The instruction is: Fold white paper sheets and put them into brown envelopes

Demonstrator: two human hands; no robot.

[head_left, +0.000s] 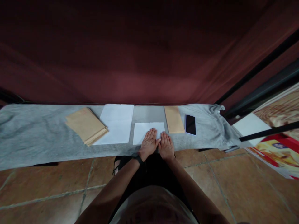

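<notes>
A white sheet of paper (141,130), which looks folded, lies on the grey cloth right in front of me. My left hand (149,142) rests flat on its lower middle, fingers stretched out and pointing away. Beside it, my right hand (166,145) lies flat over the sheet's lower right corner, with the thumbs close together. Part of the paper is hidden under both hands. Just beyond my right hand is a brown envelope (174,119). A stack of larger white paper (116,124) lies to the left of the sheet.
A pile of brown envelopes (87,126) overlaps the white stack's left side. At the right lies a phone (190,125) with a dark screen. Grey cloth (42,133) covers the long narrow surface, backed by a dark red wall (149,84). Black bars and a printed board (280,152) stand at right.
</notes>
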